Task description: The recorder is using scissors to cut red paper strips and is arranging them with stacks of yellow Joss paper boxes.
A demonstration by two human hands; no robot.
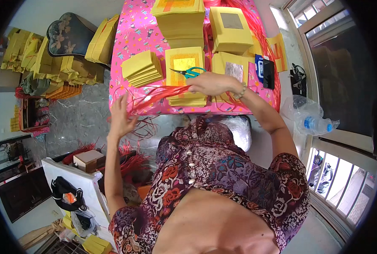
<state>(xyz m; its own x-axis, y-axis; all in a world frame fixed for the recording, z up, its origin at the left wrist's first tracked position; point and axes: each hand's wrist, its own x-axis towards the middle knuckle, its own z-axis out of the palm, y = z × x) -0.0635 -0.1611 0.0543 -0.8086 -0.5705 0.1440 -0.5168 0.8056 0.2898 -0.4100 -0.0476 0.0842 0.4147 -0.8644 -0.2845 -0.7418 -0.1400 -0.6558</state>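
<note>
While heaps of yellow paper (48, 63) crowd the floor at far left, the left hand (121, 115) is raised with fingers spread, touching the loose ends of a bundle of red strings (161, 94) at the near edge of the pink tablecloth (133, 38). A fanned yellow paper stack (142, 67) lies just beyond. The right hand (211, 83) pinches the strings' other end over a gold-centred paper stack (184, 61), partly hiding teal-handled scissors (190, 72). Far right, a plastic water bottle (317, 125) lies by the window.
</note>
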